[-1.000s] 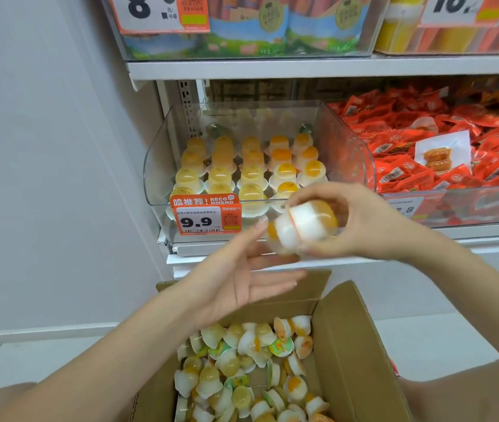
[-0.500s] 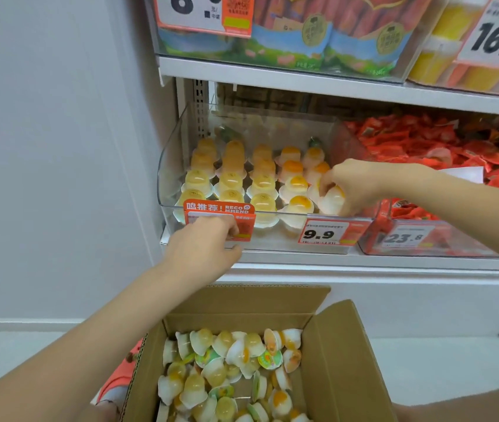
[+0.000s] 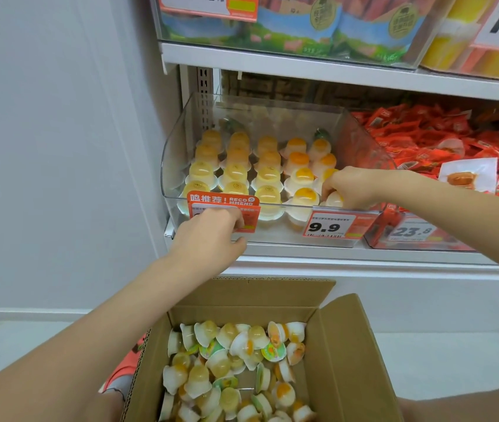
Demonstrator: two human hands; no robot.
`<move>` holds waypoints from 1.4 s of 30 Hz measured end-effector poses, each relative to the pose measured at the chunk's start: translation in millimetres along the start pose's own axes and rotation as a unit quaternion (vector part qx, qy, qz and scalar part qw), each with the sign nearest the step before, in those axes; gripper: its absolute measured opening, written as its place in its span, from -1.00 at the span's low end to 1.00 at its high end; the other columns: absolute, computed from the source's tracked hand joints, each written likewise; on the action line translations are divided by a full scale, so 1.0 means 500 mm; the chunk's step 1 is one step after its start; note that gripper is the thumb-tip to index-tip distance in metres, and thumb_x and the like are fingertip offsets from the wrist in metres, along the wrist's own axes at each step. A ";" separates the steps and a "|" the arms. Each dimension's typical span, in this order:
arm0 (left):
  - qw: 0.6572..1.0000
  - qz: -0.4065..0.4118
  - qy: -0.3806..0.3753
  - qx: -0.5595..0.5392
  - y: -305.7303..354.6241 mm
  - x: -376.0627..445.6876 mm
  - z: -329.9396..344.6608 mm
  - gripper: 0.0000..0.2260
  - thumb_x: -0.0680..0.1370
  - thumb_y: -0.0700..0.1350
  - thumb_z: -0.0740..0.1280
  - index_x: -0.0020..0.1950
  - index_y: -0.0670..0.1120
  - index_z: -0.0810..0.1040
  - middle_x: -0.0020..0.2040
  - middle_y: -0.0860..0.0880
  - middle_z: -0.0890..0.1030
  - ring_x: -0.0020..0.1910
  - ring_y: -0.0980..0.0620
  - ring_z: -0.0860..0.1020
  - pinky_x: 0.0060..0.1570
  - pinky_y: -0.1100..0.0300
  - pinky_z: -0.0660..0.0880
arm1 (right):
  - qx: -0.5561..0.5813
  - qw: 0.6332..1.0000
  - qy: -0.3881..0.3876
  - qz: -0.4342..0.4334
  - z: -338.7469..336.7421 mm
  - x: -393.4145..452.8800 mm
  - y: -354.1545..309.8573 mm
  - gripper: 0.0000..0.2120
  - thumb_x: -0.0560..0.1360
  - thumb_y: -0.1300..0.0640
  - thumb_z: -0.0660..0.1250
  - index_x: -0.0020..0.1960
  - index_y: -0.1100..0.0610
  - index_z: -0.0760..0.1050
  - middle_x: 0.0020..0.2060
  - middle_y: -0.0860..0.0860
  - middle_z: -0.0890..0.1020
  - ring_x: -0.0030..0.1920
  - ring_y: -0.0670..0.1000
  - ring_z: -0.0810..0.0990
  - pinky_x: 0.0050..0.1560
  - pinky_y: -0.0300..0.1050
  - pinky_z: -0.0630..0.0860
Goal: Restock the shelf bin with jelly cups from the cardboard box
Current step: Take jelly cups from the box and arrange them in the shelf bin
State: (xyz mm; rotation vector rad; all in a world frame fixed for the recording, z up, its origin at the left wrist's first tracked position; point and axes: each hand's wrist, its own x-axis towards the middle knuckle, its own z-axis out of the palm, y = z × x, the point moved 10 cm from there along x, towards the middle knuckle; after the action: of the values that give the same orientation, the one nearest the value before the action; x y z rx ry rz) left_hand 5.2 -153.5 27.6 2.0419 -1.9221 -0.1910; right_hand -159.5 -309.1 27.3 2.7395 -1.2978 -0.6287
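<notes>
Fingers (image 3: 332, 185) of the right hand (image 3: 353, 187) pinch a jelly cup (image 3: 334, 200) at the clear bin's (image 3: 178, 153) front right corner; left hand (image 3: 208, 236) grips the bin's front edge. Below the bin, the cardboard box (image 3: 345, 360) holds loose cups (image 3: 236, 354)

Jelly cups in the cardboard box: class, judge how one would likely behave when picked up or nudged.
Probably light: the right hand sets one jelly cup into the shelf bin with fingertips alone. Likely apt to tip or roll: those in the cardboard box lie tumbled on their sides. The glossy domes may be slippery.
</notes>
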 end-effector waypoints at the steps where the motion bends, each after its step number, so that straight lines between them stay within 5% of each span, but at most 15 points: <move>1: 1.000 0.001 0.000 0.000 0.000 0.000 0.001 -0.80 0.54 0.01 0.29 0.12 -0.01 0.51 0.03 0.02 0.60 0.01 0.00 0.56 -0.05 0.02 0.57 | -0.001 1.000 -0.004 0.004 0.001 0.000 0.001 -0.65 0.49 0.10 0.35 0.26 0.07 0.48 0.15 0.08 0.56 0.10 0.09 0.50 0.02 -0.11 0.47; 6: 1.000 0.006 0.000 0.002 0.002 -0.003 0.000 -0.79 0.53 0.01 0.31 0.13 -0.01 0.50 0.05 0.03 0.59 0.02 0.00 0.56 -0.04 0.03 0.57 | 0.021 0.999 0.031 0.026 -0.055 -0.047 0.009 -0.48 0.39 0.04 0.47 0.31 0.00 0.41 0.03 -0.02 0.52 -0.02 0.04 0.46 0.05 -0.08 0.49; 12: 0.999 0.028 -0.031 0.013 0.010 -0.029 0.039 -0.75 0.51 0.00 0.33 0.17 0.00 0.48 0.07 0.05 0.58 0.05 0.03 0.55 -0.05 0.08 0.55 | 0.142 0.948 0.282 -0.048 -0.075 -0.223 -0.080 -0.74 0.45 0.16 0.38 0.13 0.03 0.49 -0.14 -0.09 0.48 -0.18 -0.07 0.41 -0.13 -0.04 0.48; 14: 0.995 0.036 -0.075 0.049 0.009 -0.046 0.088 -0.75 0.52 0.01 0.30 0.18 0.01 0.47 0.08 0.04 0.57 0.07 0.00 0.54 -0.11 0.14 0.49 | 0.173 0.953 0.237 -0.074 0.018 -0.239 -0.136 -0.77 0.49 0.17 0.34 0.15 0.06 0.49 -0.13 -0.12 0.45 -0.17 -0.10 0.39 -0.12 -0.09 0.44; 17: 0.978 0.050 -0.173 0.110 -0.011 -0.093 0.206 -0.78 0.53 -0.04 0.27 0.17 -0.02 0.47 0.07 0.01 0.58 0.04 -0.03 0.55 -0.16 0.14 0.46 | 0.193 0.975 0.063 -0.090 0.237 -0.221 -0.231 -0.73 0.53 0.14 0.28 0.22 0.04 0.40 0.02 -0.08 0.47 0.00 -0.06 0.48 0.04 -0.05 0.49; 21: 0.929 0.036 -0.323 0.178 -0.085 -0.199 0.395 -0.77 0.51 -0.24 0.22 0.15 -0.08 0.49 0.07 -0.05 0.57 -0.01 -0.05 0.55 -0.23 0.13 0.44 | 0.178 0.971 -0.125 -0.100 0.490 -0.195 -0.325 -0.64 0.51 0.30 0.23 0.28 0.09 0.36 0.12 0.09 0.53 0.09 0.12 0.54 0.01 0.02 0.52; 25: 0.900 -0.007 -0.400 0.175 -0.152 -0.282 0.540 -0.66 0.50 -0.34 0.25 0.25 -0.10 0.44 0.15 -0.05 0.51 0.03 -0.06 0.53 -0.08 0.09 0.53 | 0.177 0.950 -0.232 -0.106 0.642 -0.168 -0.390 -0.65 0.51 0.30 0.26 0.29 0.16 0.36 0.17 0.18 0.48 0.13 0.17 0.50 0.02 0.03 0.49; 28: 0.881 0.008 -0.423 0.210 -0.181 -0.310 0.615 -0.51 0.51 -0.32 0.29 0.42 -0.09 0.30 0.39 -0.08 0.31 0.35 -0.11 0.35 0.13 0.05 0.42 | 0.193 0.939 -0.267 -0.098 0.722 -0.147 -0.425 -0.52 0.49 0.27 0.33 0.36 0.11 0.31 0.24 0.15 0.44 0.20 0.16 0.45 0.10 0.04 0.50; 32: 0.883 0.004 -0.420 0.208 -0.237 -0.303 0.676 -0.35 0.48 -0.28 0.33 0.50 -0.03 0.15 0.51 -0.10 0.11 0.50 -0.13 0.05 0.34 -0.04 0.27 | 0.240 0.920 -0.304 -0.051 0.793 -0.118 -0.457 -0.52 0.43 -0.09 0.41 0.23 0.10 0.38 0.17 0.09 0.47 0.18 0.12 0.44 0.08 0.00 0.49; 35: 0.895 -0.030 -0.414 0.166 -0.266 -0.299 0.698 -0.42 0.48 -0.25 0.33 0.43 0.03 0.20 0.45 -0.10 0.17 0.40 -0.14 0.22 0.25 -0.02 0.35 | 0.256 0.909 -0.330 -0.002 0.833 -0.109 -0.466 -0.56 0.39 -0.21 0.39 0.06 0.07 0.41 0.04 0.07 0.52 0.09 0.09 0.52 -0.07 -0.05 0.48; 40: 0.918 -0.096 -0.383 0.038 -0.282 -0.299 0.716 -0.51 0.48 -0.24 0.35 0.36 0.01 0.30 0.40 -0.09 0.20 0.26 -0.17 0.38 0.13 0.02 0.48 | 0.229 0.896 -0.379 0.014 0.842 -0.109 -0.481 -0.58 0.43 -0.06 0.42 0.16 0.16 0.45 0.02 0.08 0.57 0.01 0.04 0.56 -0.16 -0.14 0.45; 42: 0.926 -0.167 -0.329 -0.078 -0.289 -0.289 0.693 -0.65 0.49 -0.18 0.33 0.26 -0.02 0.39 0.28 -0.07 0.37 0.15 -0.11 0.47 0.00 0.12 0.46 | 0.218 0.890 -0.400 0.017 0.842 -0.107 -0.484 -0.66 0.44 -0.04 0.41 0.07 0.16 0.47 -0.11 0.05 0.52 -0.11 0.01 0.52 -0.29 -0.18 0.42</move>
State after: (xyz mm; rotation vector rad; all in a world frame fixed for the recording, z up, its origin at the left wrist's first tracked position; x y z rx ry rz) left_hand 19.8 -55.7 -362.2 2.3672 -1.7689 -1.2051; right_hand -172.0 -57.9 -391.3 2.8619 -1.7948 -1.7999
